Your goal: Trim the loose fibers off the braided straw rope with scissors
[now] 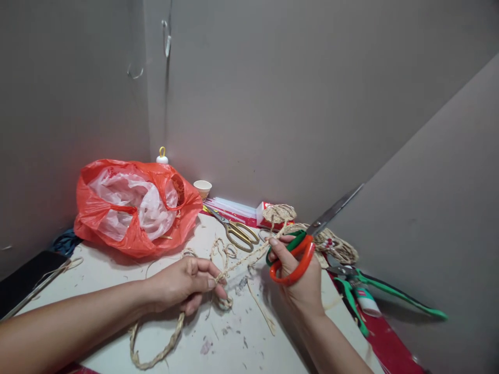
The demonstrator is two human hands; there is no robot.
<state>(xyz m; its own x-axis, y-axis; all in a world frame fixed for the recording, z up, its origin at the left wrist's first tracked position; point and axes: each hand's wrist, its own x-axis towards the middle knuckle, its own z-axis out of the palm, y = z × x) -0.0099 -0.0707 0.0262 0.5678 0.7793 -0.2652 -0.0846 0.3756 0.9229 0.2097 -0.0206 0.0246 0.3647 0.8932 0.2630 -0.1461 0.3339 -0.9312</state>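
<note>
A thin braided straw cord stretches between my two hands above the white board. My left hand pinches it between thumb and fingers, and a thicker loop of the cord hangs below that hand. My right hand pinches the cord's other part near its fingertips. Scissors with one orange and one green handle also rest in my right hand, their blades pointing up and to the right. Loose curls of cord lie behind my left hand.
A red plastic bag stands at the back left beside a paper cup. Gold-handled scissors lie behind the cord. Coiled straw rope and green-handled pliers are at the right. Grey walls enclose the back.
</note>
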